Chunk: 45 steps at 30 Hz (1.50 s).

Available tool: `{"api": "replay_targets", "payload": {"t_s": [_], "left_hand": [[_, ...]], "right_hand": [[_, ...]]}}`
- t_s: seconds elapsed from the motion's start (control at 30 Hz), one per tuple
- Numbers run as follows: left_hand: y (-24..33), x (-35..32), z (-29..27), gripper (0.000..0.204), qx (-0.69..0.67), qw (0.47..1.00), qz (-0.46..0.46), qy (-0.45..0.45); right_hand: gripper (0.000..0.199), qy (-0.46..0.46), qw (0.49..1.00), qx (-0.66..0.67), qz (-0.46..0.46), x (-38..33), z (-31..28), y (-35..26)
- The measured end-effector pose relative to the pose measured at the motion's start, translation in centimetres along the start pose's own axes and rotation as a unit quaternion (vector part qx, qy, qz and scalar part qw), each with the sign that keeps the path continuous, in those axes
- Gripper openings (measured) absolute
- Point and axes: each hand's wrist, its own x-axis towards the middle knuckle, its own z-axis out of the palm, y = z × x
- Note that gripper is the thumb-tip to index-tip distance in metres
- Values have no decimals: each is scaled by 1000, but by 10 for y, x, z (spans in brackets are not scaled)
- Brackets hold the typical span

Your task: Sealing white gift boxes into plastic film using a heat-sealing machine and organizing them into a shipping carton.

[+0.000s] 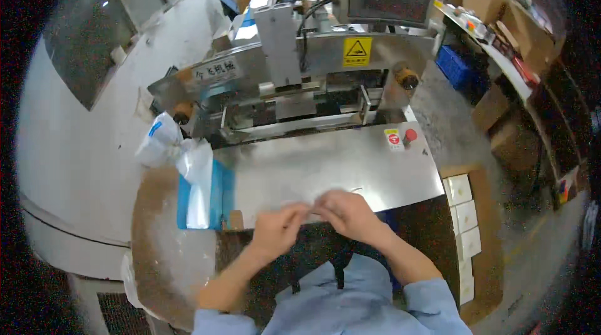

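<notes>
Pinching a small clear film piece (313, 205) between both hands above the steel worktop (325, 169).
Left hand (277, 228) and right hand (347, 213) fingers closed on it; likely light, limp, slippery: grip edges.

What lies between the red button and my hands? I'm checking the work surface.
In the head view, only bare steel plate lies between the red button and the right hand.
</notes>
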Motion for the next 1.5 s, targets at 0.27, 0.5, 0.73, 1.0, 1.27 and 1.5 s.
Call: {"api": "replay_targets", "payload": {"t_s": [0.27, 0.5, 0.73, 1.0, 1.27, 1.5], "left_hand": [[-2, -76, 38, 31, -184, 906, -375, -67], [13, -36, 37, 30, 87, 995, 55, 11], [-14, -18, 30, 35, 63, 935, 30, -347], [20, -9, -31, 14, 16, 874, -65, -481], [-95, 82, -23, 29, 56, 953, -88, -283], [-217, 178, -26, 28, -89, 948, -162, -259]], "right_hand": [[17, 43, 994, -13, -97, -52, 21, 18], [17, -55, 990, -101, -84, -70, 18, 28], [12, -109, 979, -145, -96, -69, 5, 26], [16, -294, 951, 91, -30, -68, -52, 35], [25, -163, 986, -34, 19, 53, -24, 125], [24, -194, 974, -84, 81, 161, -9, 203]]}}
